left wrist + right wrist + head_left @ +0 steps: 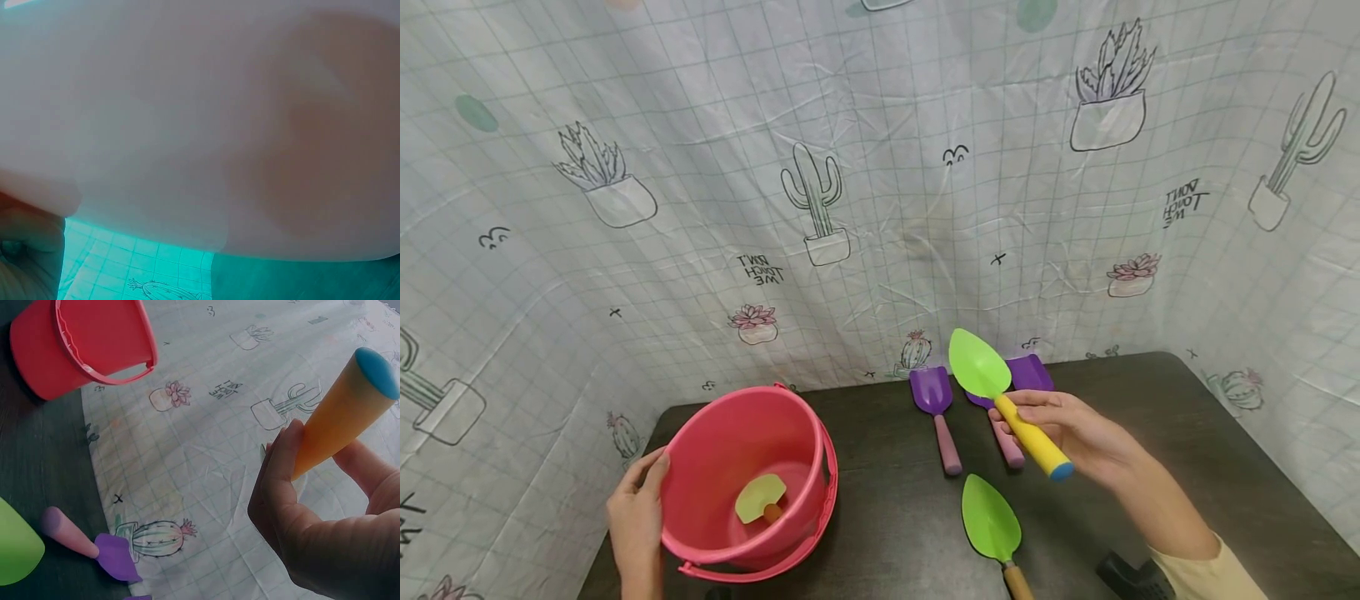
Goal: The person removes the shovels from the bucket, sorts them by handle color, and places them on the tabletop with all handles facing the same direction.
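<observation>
My left hand [638,512] grips the near-left rim of a pink bucket [730,433], thumb over the edge. The bucket is tilted, its mouth towards me. Inside it lies a toy tool with a pale yellow-green blade [758,497] and orange handle. In the left wrist view the bucket's wall [156,156] fills most of the picture. My right hand [1075,425] holds a toy trowel [1033,437] by its yellow, blue-ended handle, above the table. Its green blade points up and away. In the right wrist view fingers and thumb pinch the trowel's handle [344,412].
Two purple shovels with pink handles lie at the back of the table; one shovel [932,400] is left of the other shovel [1030,375], which the held trowel partly covers. A second green trowel [991,517] lies nearer. By the right sleeve sits a black object [1135,575]. A patterned curtain [880,192] surrounds the table.
</observation>
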`<state>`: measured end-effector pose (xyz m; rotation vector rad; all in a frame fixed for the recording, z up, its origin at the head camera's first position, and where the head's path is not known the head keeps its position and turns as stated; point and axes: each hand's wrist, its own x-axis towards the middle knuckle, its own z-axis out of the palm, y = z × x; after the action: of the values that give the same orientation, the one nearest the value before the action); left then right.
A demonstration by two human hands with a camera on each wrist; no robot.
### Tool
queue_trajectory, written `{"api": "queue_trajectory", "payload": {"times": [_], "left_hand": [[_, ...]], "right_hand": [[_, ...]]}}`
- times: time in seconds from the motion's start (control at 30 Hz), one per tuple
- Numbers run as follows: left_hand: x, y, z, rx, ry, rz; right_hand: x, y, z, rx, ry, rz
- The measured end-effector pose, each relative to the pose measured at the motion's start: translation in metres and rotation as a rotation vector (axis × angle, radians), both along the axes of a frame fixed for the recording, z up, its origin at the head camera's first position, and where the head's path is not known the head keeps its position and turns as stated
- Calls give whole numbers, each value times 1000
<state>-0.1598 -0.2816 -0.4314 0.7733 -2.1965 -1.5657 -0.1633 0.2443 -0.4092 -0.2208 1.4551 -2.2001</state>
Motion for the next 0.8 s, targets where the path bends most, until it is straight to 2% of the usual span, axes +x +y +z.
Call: {"api": "queue_trajectory", "payload": {"times": [0.13, 0.33, 0.53, 0.8], "left_hand": [[-1, 0, -1, 4, -2, -5], [-1, 1, -1, -22, -3, -8], [0, 1, -2, -11, 15, 2], [0, 0, -3, -20, 15, 2]], "right_hand": [[2, 3, -3, 28, -6, 4], [4, 8, -9, -23, -22, 31], [9, 18, -19, -9, -29, 27], [13, 27, -28, -63, -9, 89]]}}
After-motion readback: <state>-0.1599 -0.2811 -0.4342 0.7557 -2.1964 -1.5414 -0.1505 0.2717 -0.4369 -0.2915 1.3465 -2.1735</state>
